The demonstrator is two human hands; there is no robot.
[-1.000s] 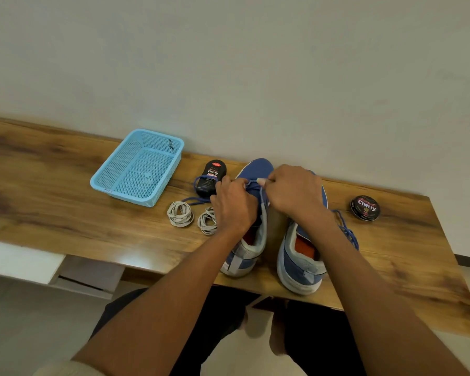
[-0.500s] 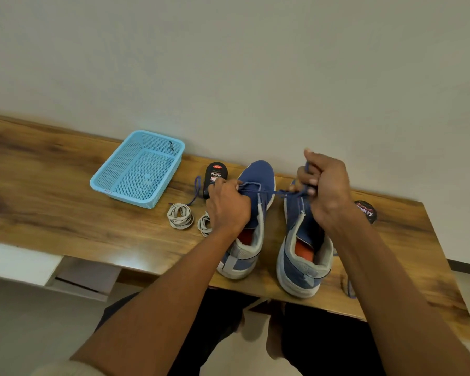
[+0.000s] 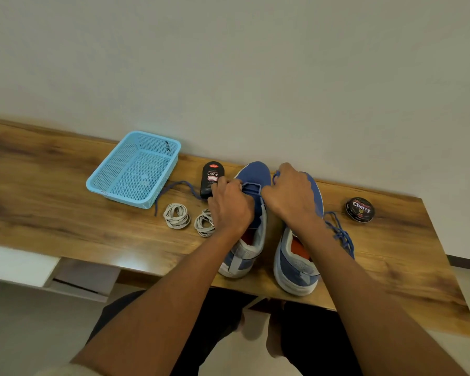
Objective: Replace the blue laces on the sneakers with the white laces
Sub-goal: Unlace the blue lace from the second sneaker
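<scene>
Here, basket (image 3: 107, 178) beside laces (image 3: 176, 215).

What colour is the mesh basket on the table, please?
Light blue basket, clearest in the head view.

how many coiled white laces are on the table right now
2. One white lace coil lies in front of the blue basket; the other white lace coil lies beside it, partly hidden by the left hand.

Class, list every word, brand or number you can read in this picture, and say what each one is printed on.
"Cherry": on the black bottle, mid-label.
"NEW": red badge near that bottle's top, faint.
"Cherry": on the round black tin.
Smaller print on both, and the tag on the blue basket, is too blurred to read.
</scene>
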